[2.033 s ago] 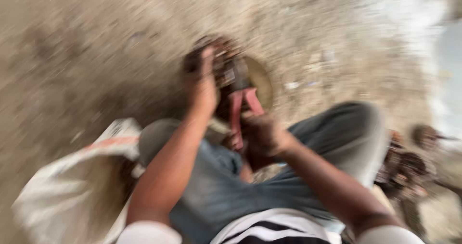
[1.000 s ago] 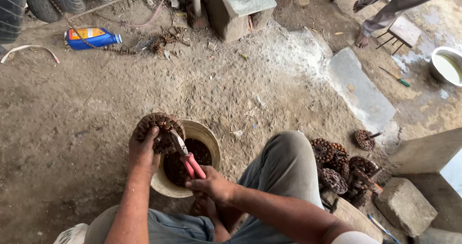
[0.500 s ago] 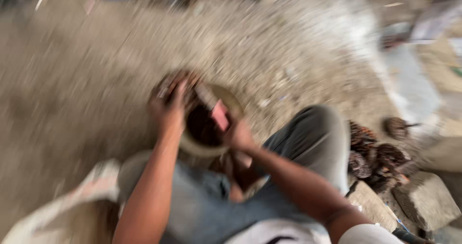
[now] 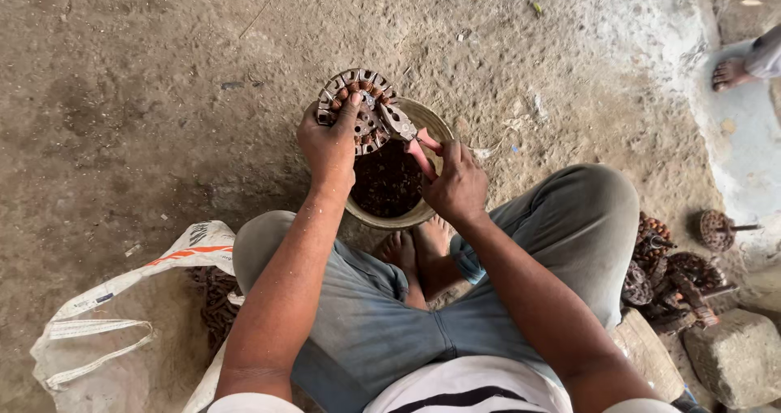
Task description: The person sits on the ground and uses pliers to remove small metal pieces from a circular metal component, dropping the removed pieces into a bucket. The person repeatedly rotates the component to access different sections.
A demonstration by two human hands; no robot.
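My left hand (image 4: 329,140) grips a round slotted motor stator (image 4: 355,109), rusty with copper windings, holding it over a pale bowl (image 4: 430,123) that contains dark scraps. My right hand (image 4: 455,183) is closed on the red handles of pliers (image 4: 407,136), whose jaws touch the stator's face. Both hands work above my bare feet, between my knees in grey trousers.
A white woven sack (image 4: 122,299) lies open at the lower left with rusty parts inside. A pile of rusty motor parts (image 4: 671,270) sits at the right beside stone blocks (image 4: 736,356). Another person's bare foot (image 4: 730,73) rests at the upper right. The ground is dirt.
The view swung about and has steadied. Both hands stay over the bowl with the stator and pliers; the pliers' jaws now rest on the stator.
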